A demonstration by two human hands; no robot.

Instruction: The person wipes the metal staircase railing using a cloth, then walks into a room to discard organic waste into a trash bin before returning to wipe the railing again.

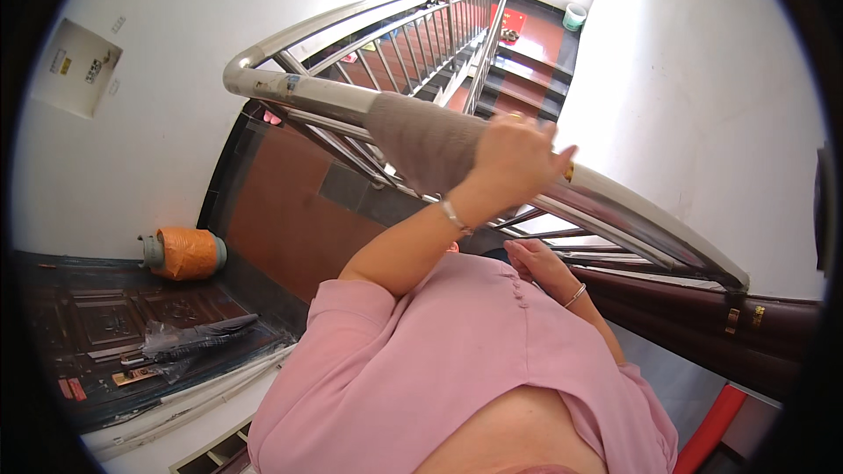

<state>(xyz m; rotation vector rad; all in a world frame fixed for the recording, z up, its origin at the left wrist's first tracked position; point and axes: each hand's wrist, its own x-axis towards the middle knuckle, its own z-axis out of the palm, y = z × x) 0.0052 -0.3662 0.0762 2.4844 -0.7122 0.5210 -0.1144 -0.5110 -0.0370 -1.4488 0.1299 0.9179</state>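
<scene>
My left hand (517, 161) lies over the stainless steel handrail (323, 99), its fingers curled on a grey-brown cloth (425, 138) that hangs over the rail. The thumb points out to the right; hand and cloth are slightly blurred. Below the rail and close to my chest, my right hand (537, 262) is loosely closed, and nothing shows in it. Part of its fingers is turned away from view. The rail bends at a corner on the left and runs down to the right past my left hand.
Metal balusters (421, 46) line a staircase (527, 72) with a red mat (510, 20) and a white bucket (574, 16) above. On the left are an orange-wrapped gas cylinder (188, 253), a dark carved door (99, 316) and a folded umbrella (191, 339). White walls stand on both sides.
</scene>
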